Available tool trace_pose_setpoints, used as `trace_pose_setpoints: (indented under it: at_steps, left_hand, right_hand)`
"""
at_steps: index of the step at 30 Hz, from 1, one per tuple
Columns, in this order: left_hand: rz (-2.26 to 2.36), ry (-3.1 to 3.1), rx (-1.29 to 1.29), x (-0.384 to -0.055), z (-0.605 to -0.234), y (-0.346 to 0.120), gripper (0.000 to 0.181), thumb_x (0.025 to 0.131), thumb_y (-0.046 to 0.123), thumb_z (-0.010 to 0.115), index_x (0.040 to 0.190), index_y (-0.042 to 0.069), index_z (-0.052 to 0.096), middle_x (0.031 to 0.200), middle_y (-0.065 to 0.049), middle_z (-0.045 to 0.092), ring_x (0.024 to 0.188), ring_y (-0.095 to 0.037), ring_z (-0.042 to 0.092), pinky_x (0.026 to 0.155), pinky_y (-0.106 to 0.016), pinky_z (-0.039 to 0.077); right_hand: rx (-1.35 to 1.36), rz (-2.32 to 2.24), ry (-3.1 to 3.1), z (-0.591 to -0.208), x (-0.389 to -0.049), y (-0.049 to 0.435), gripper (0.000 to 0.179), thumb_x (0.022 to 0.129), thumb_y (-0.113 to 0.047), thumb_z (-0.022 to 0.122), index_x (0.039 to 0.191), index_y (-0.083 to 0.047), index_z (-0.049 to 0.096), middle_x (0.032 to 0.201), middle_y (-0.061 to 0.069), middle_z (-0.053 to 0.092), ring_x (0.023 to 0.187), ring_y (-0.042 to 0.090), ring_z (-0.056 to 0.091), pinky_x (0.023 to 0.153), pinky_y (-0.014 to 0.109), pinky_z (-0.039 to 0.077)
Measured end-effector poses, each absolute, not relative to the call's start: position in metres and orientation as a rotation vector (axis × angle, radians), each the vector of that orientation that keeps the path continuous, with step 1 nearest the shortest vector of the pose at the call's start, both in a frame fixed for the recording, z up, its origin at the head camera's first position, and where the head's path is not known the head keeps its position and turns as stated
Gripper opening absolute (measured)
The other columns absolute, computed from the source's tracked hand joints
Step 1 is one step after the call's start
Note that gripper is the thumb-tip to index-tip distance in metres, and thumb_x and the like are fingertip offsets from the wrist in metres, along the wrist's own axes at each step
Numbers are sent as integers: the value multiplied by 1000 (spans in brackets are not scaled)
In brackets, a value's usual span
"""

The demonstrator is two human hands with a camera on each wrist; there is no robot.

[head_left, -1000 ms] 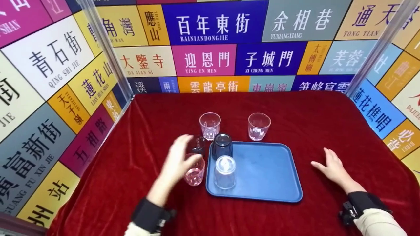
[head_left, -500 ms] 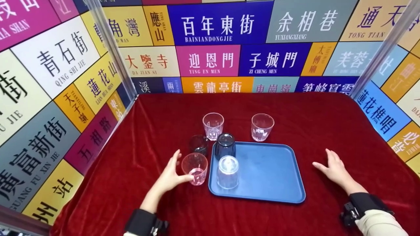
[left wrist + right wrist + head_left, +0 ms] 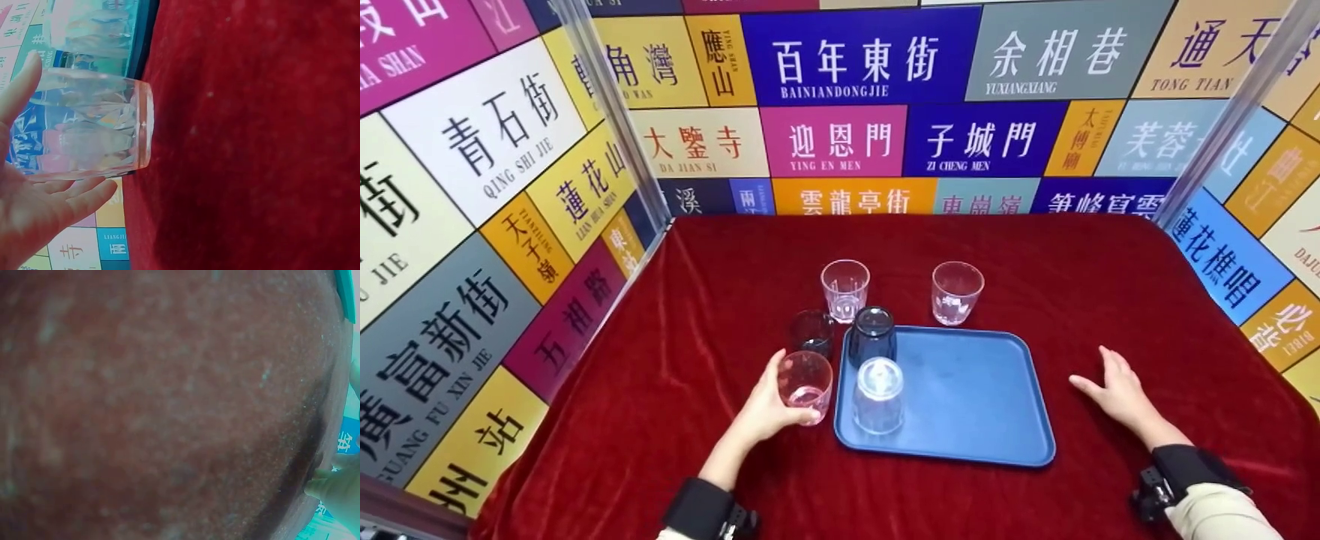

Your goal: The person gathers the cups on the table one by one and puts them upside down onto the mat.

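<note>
In the head view my left hand [image 3: 771, 405] is cupped about a pink drinking glass [image 3: 810, 379], which stands upright left of the blue tray [image 3: 967, 397]. The left wrist view shows the glass [image 3: 95, 124] between thumb and fingers; the fingers are nearly straight along one side, and the thumb tip is near the rim. A clear glass [image 3: 879, 397] and a dark glass [image 3: 873, 337] stand upside down at the tray's left side. My right hand [image 3: 1123, 390] is over the cloth right of the tray, fingers loosely extended, holding nothing.
Behind the pink glass is a dark glass mug [image 3: 812, 334] with a handle. Two pale glasses, a left one [image 3: 845, 292] and a right one [image 3: 957, 292], stand upright behind the tray. Red velvet cloth [image 3: 720, 300] covers the table; sign-printed panels [image 3: 840, 142] rise around it.
My left hand has come down from above the mug and pink glass to the pink glass's left side, then moved right until thumb and fingers flank it. The right hand stays nearly still.
</note>
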State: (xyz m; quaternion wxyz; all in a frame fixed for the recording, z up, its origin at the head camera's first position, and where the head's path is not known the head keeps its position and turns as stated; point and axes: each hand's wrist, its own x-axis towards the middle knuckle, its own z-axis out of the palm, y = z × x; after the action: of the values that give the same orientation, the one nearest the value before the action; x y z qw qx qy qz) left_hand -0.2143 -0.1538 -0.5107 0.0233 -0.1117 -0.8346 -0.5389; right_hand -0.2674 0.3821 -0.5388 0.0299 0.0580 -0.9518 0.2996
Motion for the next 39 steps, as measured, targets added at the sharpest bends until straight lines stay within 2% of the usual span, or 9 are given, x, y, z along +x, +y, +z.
trace_pose_setpoints:
  at_steps: [5, 13, 19, 25, 32, 35, 39]
  left_hand:
    - [-1638, -2558, -350, -214, -513, -153, 96, 61, 14, 84, 134, -6, 26, 122, -28, 48, 109, -40, 51, 92, -50, 43]
    - [-1673, -2557, -291, -212, -508, -154, 93, 61, 15, 84, 133, -5, 29, 120, -26, 50, 107, -39, 52, 89, -48, 45]
    - [-1741, -2509, -236, -211, -480, -158, 92, 60, 11, 83, 135, 0, 30, 124, -23, 50, 109, -38, 52, 89, -47, 46]
    - [-1955, -2273, -270, -212, -445, -150, 91, 63, 2, 80, 137, 0, 26, 128, -25, 44, 113, -40, 48, 89, -46, 46]
    - [-2216, -1927, -273, -223, -423, -108, 91, 65, 3, 79, 137, 0, 24, 130, -25, 42, 114, -37, 48, 90, -42, 46]
    - [-2384, -1750, -249, -228, -420, -85, 85, 68, 2, 76, 136, 0, 25, 128, -26, 42, 107, -30, 52, 88, -36, 48]
    - [-2629, -1571, -193, -231, -418, -56, 73, 75, 4, 67, 136, 0, 26, 121, -19, 48, 93, -18, 58, 78, -32, 52]
  right_hand:
    - [169, 915, -2915, -540, -267, 382, 78, 86, -24, 61, 131, 23, 17, 130, 46, 19, 121, 57, 18, 98, 65, 14]
    - [179, 910, -2902, -542, -266, 381, 77, 86, -23, 61, 130, 24, 19, 129, 46, 21, 120, 57, 19, 98, 65, 15]
    - [183, 917, -2910, -538, -265, 382, 79, 87, -26, 60, 131, 24, 17, 130, 47, 19, 121, 58, 18, 98, 65, 14]
    - [223, 950, -2881, -525, -268, 375, 80, 88, -27, 59, 134, 21, 15, 133, 44, 18, 123, 57, 17, 98, 66, 15]
    - [314, 1089, -2758, -494, -276, 334, 79, 86, -24, 63, 138, 14, 17, 139, 37, 18, 127, 52, 17, 100, 64, 17]
    - [382, 1150, -2701, -480, -276, 307, 78, 85, -22, 64, 139, 11, 19, 141, 34, 19, 130, 48, 17, 102, 62, 18]
    - [497, 1193, -2643, -462, -272, 271, 80, 82, -19, 68, 140, 8, 20, 143, 28, 21, 131, 43, 20, 103, 60, 19]
